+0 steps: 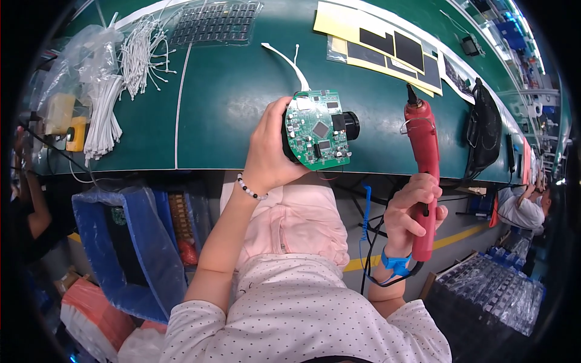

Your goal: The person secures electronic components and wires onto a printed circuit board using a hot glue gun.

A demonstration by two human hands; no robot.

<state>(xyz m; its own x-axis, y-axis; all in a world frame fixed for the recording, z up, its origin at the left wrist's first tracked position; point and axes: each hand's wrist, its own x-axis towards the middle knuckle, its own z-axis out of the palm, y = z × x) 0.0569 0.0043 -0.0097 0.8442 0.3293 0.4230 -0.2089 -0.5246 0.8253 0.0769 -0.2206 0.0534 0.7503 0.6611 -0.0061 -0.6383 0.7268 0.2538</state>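
Observation:
My left hand is closed round a camera module whose green circuit board faces up, just above the near edge of the bench. A black lens juts from its right side, and a white cable runs from its far side onto the bench. In my right hand is a red electric screwdriver, its black tip pointing away from me over the bench. The screwdriver and the board are apart. A blue wrist strap circles my right wrist.
Bundles of white cables lie at the left of the green bench. Beyond them sits a tray of small black parts. Yellow sheets with black pads lie far right, near a black pouch. A blue bin stands below left.

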